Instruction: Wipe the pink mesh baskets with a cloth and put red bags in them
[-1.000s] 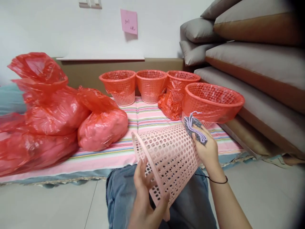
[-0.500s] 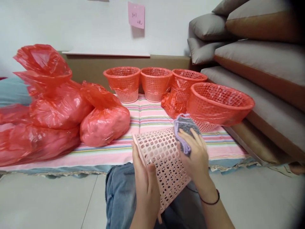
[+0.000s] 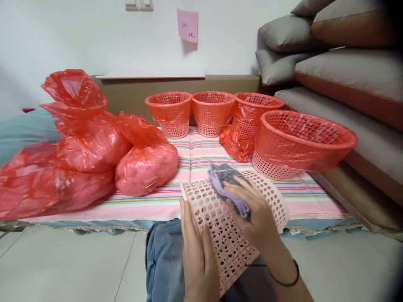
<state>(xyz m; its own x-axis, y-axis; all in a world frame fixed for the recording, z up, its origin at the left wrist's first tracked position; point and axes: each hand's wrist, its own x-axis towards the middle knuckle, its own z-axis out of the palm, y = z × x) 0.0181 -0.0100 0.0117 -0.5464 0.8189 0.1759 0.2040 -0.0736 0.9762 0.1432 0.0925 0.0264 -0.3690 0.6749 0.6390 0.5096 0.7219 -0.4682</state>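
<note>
A pink perforated plastic basket [image 3: 267, 197] lies tilted on its side above my lap, its narrower base toward the right. My left hand [image 3: 200, 247] grips its rim at the left, thumb on the outer wall. A folded grey cloth [image 3: 228, 174] with a purple edge is pressed against the basket's side. My right hand [image 3: 252, 209] holds that cloth, its fingers spread over the top and the wrist wearing a dark band.
Several red-bagged baskets [image 3: 214, 107] stand along the back of the striped cloth [image 3: 195, 155], one larger [image 3: 302, 138] nearer on the right. Full red plastic bags [image 3: 147, 167] sit at left. Grey and brown cushions [image 3: 346, 79] are stacked at right.
My right hand has slid the cloth leftward along the basket's side, uncovering the base end. My left hand keeps its hold on the rim. The view has shifted slightly left.
</note>
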